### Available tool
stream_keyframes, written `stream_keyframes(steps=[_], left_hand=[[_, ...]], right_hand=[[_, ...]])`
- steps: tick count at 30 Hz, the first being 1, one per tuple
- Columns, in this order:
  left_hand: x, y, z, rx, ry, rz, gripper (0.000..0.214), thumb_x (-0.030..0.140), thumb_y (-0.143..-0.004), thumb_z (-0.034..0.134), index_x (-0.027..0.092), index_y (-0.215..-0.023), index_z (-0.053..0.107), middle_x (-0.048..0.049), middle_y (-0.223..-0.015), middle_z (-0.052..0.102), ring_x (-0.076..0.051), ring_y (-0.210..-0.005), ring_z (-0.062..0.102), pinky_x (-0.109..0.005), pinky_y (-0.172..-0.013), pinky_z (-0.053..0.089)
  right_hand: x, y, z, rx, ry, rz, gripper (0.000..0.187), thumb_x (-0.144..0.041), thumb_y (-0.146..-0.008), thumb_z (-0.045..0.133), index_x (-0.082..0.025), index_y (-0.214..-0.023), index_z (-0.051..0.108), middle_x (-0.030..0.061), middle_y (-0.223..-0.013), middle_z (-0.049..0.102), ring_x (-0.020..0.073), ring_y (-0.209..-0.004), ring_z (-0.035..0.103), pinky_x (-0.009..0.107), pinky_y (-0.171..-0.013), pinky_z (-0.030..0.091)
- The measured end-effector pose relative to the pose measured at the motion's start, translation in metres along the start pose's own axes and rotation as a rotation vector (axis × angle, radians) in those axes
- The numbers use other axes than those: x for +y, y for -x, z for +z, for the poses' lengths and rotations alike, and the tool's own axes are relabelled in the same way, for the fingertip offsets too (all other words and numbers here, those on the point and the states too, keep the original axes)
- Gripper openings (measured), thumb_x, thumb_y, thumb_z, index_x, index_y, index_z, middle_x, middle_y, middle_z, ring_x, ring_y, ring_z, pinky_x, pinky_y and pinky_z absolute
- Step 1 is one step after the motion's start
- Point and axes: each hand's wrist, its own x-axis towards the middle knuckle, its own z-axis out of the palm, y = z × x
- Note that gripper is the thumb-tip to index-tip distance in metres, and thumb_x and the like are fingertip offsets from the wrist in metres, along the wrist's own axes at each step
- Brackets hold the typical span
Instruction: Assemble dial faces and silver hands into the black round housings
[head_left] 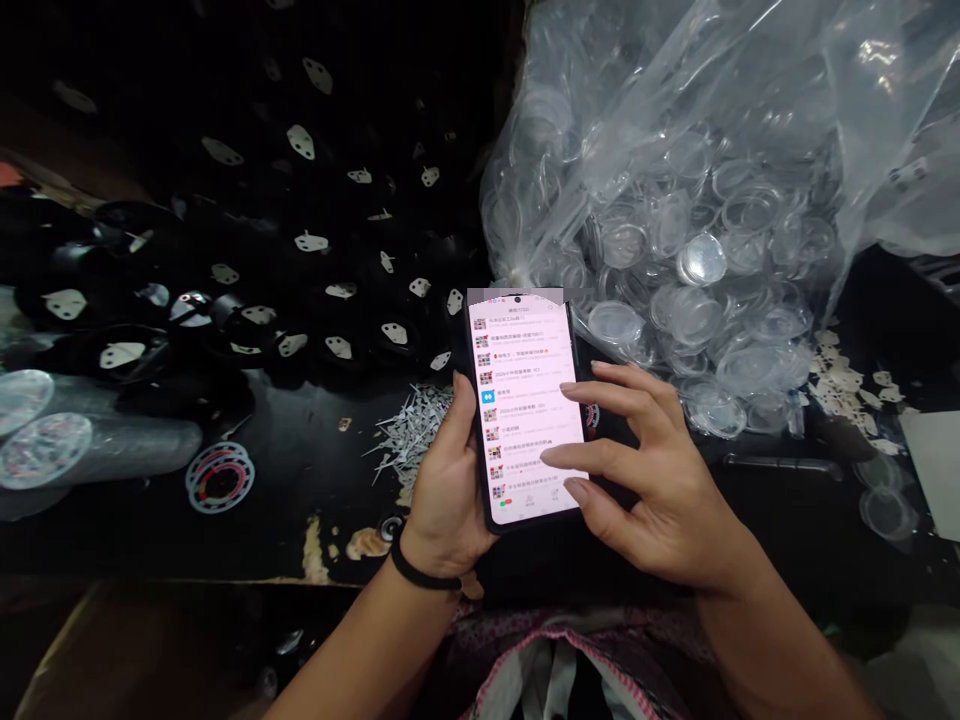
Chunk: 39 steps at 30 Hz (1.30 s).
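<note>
A smartphone with a lit screen showing a list of chats is held upright above the bench edge. My left hand, with a dark band at the wrist, grips the phone from its left side and underneath. Over the right part of the screen is my right hand, fingers spread and holding nothing. Its fingertips are at or just above the glass; whether they touch I cannot tell. Behind the left thumb lies a heap of thin metal pins.
Black round parts with pale metal plates fill the back left. A plastic bag of clear round covers stands back right. Printed dials lie at left beside plastic-wrapped rolls. Small pale plates are scattered at right.
</note>
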Motion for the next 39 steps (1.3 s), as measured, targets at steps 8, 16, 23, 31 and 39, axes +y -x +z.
stream_keyframes(steps=[8, 16, 23, 31, 39], left_hand=[[0.001, 0.001, 0.001, -0.044, 0.021, -0.028, 0.052, 0.052, -0.101, 0.035, 0.022, -0.132, 0.065, -0.0047, -0.119, 0.076, -0.029, -0.126, 0.061, -0.042, -0.107, 0.049], [0.000, 0.001, 0.003, -0.011, 0.025, -0.018, 0.049, 0.051, -0.100, 0.039, 0.021, -0.120, 0.071, -0.0059, -0.121, 0.076, -0.031, -0.132, 0.056, -0.045, -0.109, 0.046], [0.002, 0.002, 0.004, -0.060, 0.004, -0.079, 0.058, 0.055, -0.100, 0.030, 0.020, -0.113, 0.075, -0.0079, -0.116, 0.077, -0.032, -0.128, 0.059, -0.047, -0.109, 0.046], [0.001, 0.004, -0.004, -0.149, -0.045, -0.189, 0.058, 0.057, -0.098, 0.034, 0.020, -0.114, 0.076, -0.0090, -0.116, 0.077, -0.032, -0.126, 0.061, -0.046, -0.109, 0.045], [-0.005, 0.005, -0.016, -0.308, -0.071, -0.358, 0.048, 0.051, -0.097, 0.041, 0.024, -0.115, 0.076, -0.0061, -0.119, 0.076, -0.029, -0.135, 0.053, -0.042, -0.114, 0.041]], right_hand=[[-0.002, 0.001, 0.000, 0.030, -0.011, -0.039, 0.021, -0.021, -0.086, 0.064, -0.026, -0.104, 0.072, 0.0067, -0.133, 0.058, 0.0292, -0.138, 0.041, 0.056, -0.119, 0.028], [-0.001, -0.001, 0.000, 0.012, -0.033, -0.036, 0.016, -0.020, -0.085, 0.065, -0.025, -0.097, 0.074, 0.0066, -0.130, 0.062, 0.0294, -0.136, 0.043, 0.056, -0.118, 0.029], [-0.003, 0.000, -0.001, 0.008, -0.035, -0.030, 0.017, -0.020, -0.085, 0.065, -0.026, -0.098, 0.073, 0.0057, -0.130, 0.061, 0.0289, -0.136, 0.043, 0.057, -0.118, 0.028], [0.001, 0.001, -0.002, 0.179, 0.016, 0.015, 0.038, -0.023, -0.087, 0.061, -0.024, -0.125, 0.061, 0.0096, -0.136, 0.053, 0.0305, -0.134, 0.044, 0.057, -0.116, 0.034], [0.007, -0.001, -0.001, 0.265, 0.175, 0.199, 0.050, -0.036, -0.092, 0.058, -0.023, -0.139, 0.050, 0.0129, -0.148, 0.042, 0.0326, -0.141, 0.037, 0.057, -0.117, 0.034]])
